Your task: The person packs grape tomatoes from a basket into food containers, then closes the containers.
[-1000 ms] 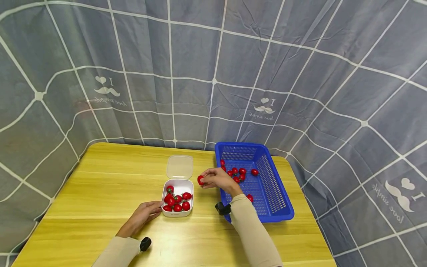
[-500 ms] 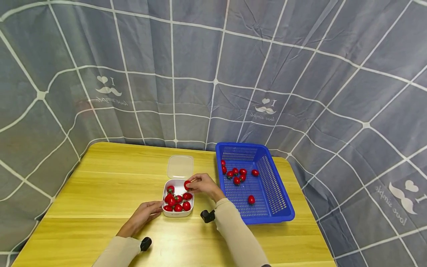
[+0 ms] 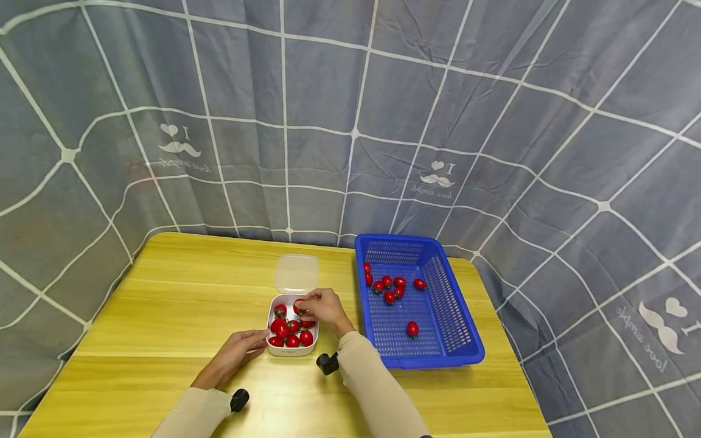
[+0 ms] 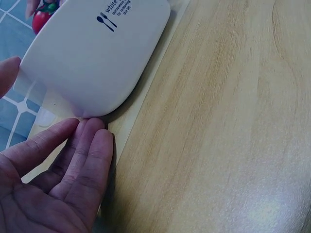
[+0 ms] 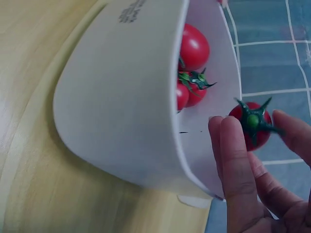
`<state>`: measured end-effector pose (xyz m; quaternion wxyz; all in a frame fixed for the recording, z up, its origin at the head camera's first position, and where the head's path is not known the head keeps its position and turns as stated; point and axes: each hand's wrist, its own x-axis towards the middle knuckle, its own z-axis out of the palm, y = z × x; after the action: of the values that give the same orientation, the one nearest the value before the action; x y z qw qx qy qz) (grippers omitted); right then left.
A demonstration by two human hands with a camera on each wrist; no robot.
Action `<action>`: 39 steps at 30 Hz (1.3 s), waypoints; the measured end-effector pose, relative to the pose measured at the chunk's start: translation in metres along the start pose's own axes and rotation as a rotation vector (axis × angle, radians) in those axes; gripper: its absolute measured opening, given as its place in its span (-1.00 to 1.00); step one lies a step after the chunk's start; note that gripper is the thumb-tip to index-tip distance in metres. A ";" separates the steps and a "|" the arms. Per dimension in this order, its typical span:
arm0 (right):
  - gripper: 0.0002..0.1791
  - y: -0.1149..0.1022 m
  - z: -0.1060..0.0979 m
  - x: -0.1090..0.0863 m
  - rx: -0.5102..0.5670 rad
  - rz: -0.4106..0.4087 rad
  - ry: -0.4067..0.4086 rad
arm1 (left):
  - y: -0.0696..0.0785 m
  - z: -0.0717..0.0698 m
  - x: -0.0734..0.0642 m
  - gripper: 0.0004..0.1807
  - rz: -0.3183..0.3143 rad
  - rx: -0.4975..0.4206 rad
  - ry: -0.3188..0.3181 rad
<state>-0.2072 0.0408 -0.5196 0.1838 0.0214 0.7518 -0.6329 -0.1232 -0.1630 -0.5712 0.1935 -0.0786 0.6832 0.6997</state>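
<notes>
My right hand [image 3: 327,309] is over the far right corner of a small white food container [image 3: 291,351]. It pinches a cherry tomato [image 5: 252,124] between thumb and fingers, the green stem end facing the right wrist camera. Several red cherry tomatoes [image 3: 292,340] with green stems lie inside the container. At the container's left side is my left hand [image 3: 237,356]. In the left wrist view, its fingertips [image 4: 99,138] touch the outer wall low down, and its thumb [image 4: 7,73] lies near the rim.
Right of the container stands a blue perforated plastic basket [image 3: 438,359] with several more cherry tomatoes [image 3: 399,282] in it. A translucent lid [image 3: 296,273] lies just behind the container on the wooden table [image 3: 181,292]. A grey checked curtain [image 3: 317,152] hangs behind the table.
My right hand has moved left from beside the basket to over the container, carrying the cherry tomato. My left hand has stayed at the container's side.
</notes>
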 end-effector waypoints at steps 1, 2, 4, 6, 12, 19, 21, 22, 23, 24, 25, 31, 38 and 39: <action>-0.84 0.001 0.000 0.000 -0.004 -0.005 0.000 | 0.000 0.000 0.000 -0.36 -0.001 0.000 0.002; -0.83 0.002 0.000 0.000 -0.001 -0.007 -0.002 | 0.000 0.000 0.000 -0.36 -0.002 0.003 0.000; -0.83 0.003 -0.002 0.000 -0.003 -0.012 -0.010 | 0.001 0.000 0.000 -0.35 -0.004 0.005 -0.002; -0.82 0.004 -0.004 0.000 0.000 -0.017 -0.021 | 0.001 0.000 0.000 -0.35 -0.008 0.007 -0.003; -0.78 -0.005 -0.019 -0.002 -0.006 -0.053 -0.057 | 0.001 -0.001 0.000 -0.34 -0.011 0.008 -0.009; -0.77 -0.023 -0.043 -0.007 0.036 -0.076 -0.084 | 0.001 -0.002 0.000 -0.34 -0.010 0.010 -0.005; -0.76 -0.026 -0.051 -0.009 0.034 -0.075 -0.081 | 0.001 -0.002 -0.001 -0.34 -0.009 0.005 -0.002; -0.75 -0.028 -0.055 -0.010 0.027 -0.075 -0.078 | 0.001 -0.002 -0.001 -0.34 -0.008 0.005 -0.003; -0.75 -0.029 -0.059 -0.010 0.030 -0.071 -0.076 | 0.001 -0.002 -0.001 -0.34 -0.007 0.004 -0.006; -0.73 -0.030 -0.063 -0.011 0.024 -0.071 -0.075 | 0.001 -0.002 -0.001 -0.34 -0.007 0.002 -0.006; -0.73 -0.030 -0.068 -0.011 0.019 -0.071 -0.075 | 0.001 -0.001 -0.001 -0.34 -0.007 0.002 -0.007; -0.76 -0.031 -0.098 -0.014 0.010 -0.079 -0.070 | 0.001 -0.002 -0.001 -0.34 -0.009 0.001 -0.009; -0.68 -0.026 -0.135 -0.016 0.050 -0.082 -0.091 | 0.001 -0.002 -0.001 -0.34 -0.005 -0.002 -0.008; -0.67 -0.025 -0.139 -0.016 0.054 -0.081 -0.090 | 0.001 -0.002 -0.001 -0.34 -0.005 0.000 -0.009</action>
<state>-0.2332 0.1728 -0.4731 0.1912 -0.0326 0.7255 -0.6604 -0.1233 -0.1648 -0.5698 0.1983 -0.0772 0.6821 0.6996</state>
